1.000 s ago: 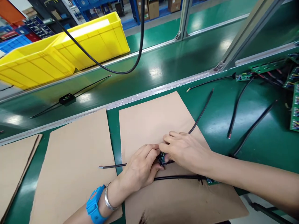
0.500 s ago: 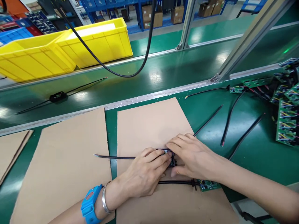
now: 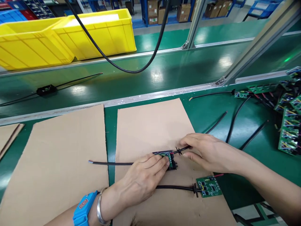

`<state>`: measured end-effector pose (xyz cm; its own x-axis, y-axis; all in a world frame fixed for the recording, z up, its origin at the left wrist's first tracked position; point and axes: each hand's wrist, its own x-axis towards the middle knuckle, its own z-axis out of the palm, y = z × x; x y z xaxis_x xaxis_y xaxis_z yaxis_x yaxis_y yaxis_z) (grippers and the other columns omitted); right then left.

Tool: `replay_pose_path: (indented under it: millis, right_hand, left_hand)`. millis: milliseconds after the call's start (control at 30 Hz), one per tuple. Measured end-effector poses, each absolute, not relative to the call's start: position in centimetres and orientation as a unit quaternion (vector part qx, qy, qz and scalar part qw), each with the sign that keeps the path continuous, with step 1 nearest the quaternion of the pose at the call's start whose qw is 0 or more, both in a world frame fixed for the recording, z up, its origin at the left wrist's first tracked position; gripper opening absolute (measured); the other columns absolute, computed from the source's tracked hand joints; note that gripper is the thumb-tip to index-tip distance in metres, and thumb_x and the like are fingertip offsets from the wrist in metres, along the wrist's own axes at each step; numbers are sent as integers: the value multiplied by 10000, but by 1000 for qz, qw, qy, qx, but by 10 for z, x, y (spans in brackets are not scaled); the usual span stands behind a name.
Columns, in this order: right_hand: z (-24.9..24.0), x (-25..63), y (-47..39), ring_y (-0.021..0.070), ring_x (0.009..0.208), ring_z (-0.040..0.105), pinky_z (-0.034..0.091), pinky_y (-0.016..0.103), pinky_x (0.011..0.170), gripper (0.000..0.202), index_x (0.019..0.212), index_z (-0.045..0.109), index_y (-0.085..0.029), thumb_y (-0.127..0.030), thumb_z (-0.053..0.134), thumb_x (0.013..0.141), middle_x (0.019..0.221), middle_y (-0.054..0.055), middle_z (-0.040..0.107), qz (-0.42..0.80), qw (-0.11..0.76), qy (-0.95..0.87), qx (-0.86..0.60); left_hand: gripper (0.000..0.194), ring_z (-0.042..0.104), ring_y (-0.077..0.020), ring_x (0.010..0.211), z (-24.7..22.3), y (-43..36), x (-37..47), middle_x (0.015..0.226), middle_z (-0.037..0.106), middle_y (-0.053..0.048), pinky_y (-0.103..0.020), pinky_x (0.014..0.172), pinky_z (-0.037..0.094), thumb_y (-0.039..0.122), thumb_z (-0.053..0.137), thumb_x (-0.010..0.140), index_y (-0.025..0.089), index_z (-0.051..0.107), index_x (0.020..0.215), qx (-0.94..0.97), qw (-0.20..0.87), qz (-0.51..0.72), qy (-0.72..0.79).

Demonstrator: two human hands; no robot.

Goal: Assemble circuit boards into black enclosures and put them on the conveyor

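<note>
Compared with half a second ago, the right hand has shifted off the black housing to the upper cable at its right end, and more of the lower circuit board shows. The right hand is partly open, thumb parted from the fingers, the cable passing at its fingertips; whether it grips cannot be told. The left hand lays its fingers close together on the small board in the housing, thumb hidden, so its closure is unclear. The housing rests on one of three visible cardboard areas; two yellow bins stand beyond.
</note>
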<state>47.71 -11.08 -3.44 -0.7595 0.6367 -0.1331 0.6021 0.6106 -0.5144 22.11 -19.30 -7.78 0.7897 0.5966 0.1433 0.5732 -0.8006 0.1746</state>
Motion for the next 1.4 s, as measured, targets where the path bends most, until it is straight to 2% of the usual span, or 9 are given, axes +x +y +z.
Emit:
replay_pose_path:
  millis: [133, 267, 400, 533, 733, 867, 1000, 1233, 1400]
  right_hand:
    - [-32, 469, -119, 189, 851, 578, 431, 305, 743, 210, 952, 602, -184, -112, 407, 922, 900, 58, 630, 310, 35, -895, -320]
    - [-34, 456, -129, 160, 747, 538, 401, 272, 661, 196, 817, 534, -186, -62, 404, 895, 813, 25, 588, 331, 18, -892, -307]
    - [-37, 455, -125, 151, 732, 534, 387, 260, 642, 195, 782, 502, -191, -50, 411, 882, 804, 12, 588, 328, -4, -892, -312]
    - [-37, 454, -117, 150, 717, 548, 374, 260, 639, 202, 713, 474, -195, -73, 425, 866, 767, 3, 599, 296, -30, -907, -299]
    - [-30, 444, -114, 204, 706, 631, 370, 285, 607, 151, 710, 570, -191, -87, 477, 769, 744, 39, 678, 244, -108, -908, -323]
    - [-25, 432, -114, 243, 674, 652, 357, 303, 551, 157, 699, 642, -173, -111, 501, 732, 721, 93, 698, 211, -151, -905, -337]
    - [-23, 427, -115, 253, 649, 652, 346, 305, 526, 148, 702, 669, -153, -119, 525, 705, 714, 124, 703, 197, -169, -902, -345]
    - [-37, 448, -131, 219, 738, 627, 335, 307, 593, 129, 919, 598, -184, -170, 488, 853, 831, 52, 683, 181, -50, -917, -352]
    - [-51, 459, -136, 170, 709, 529, 275, 317, 585, 148, 835, 539, -186, -70, 447, 835, 804, 21, 599, 153, 17, -945, -288]
  left_hand:
    - [405, 566, -241, 1114, -74, -193, 224, 1291, 589, -133, -376, 976, 496, 27, 369, 916, 52, 532, 1286, 949, 40, 88, 300]
    - [384, 575, -238, 1089, -69, -193, 226, 1248, 597, -139, -384, 957, 505, 19, 365, 909, 65, 563, 1235, 946, 38, 86, 311]
    - [361, 598, -223, 1015, -68, -191, 227, 1191, 623, -125, -360, 885, 537, 29, 364, 911, 88, 593, 1185, 947, 47, 83, 307]
    - [373, 575, -222, 1026, -69, -192, 226, 1361, 539, -123, -352, 886, 536, 16, 375, 907, 63, 582, 1214, 952, 26, 86, 294]
    - [508, 545, -253, 1114, -68, -197, 226, 1412, 502, -108, -385, 940, 514, -4, 341, 897, 58, 428, 1394, 943, 54, 66, 323]
    - [477, 559, -254, 1094, -65, -197, 228, 1325, 571, -120, -391, 946, 515, 3, 325, 903, 49, 469, 1355, 942, 58, 63, 326]
    - [473, 528, -257, 1137, -68, -196, 229, 1350, 534, -133, -407, 1003, 484, 15, 339, 897, 63, 471, 1349, 943, 67, 48, 323]
    - [409, 548, -240, 1014, -69, -194, 230, 1179, 565, -130, -405, 907, 534, 18, 323, 909, 74, 507, 1270, 936, 82, 45, 339]
    - [370, 541, -226, 987, -65, -197, 233, 1140, 566, -108, -397, 890, 538, 28, 303, 939, 90, 527, 1228, 935, 99, 20, 339]
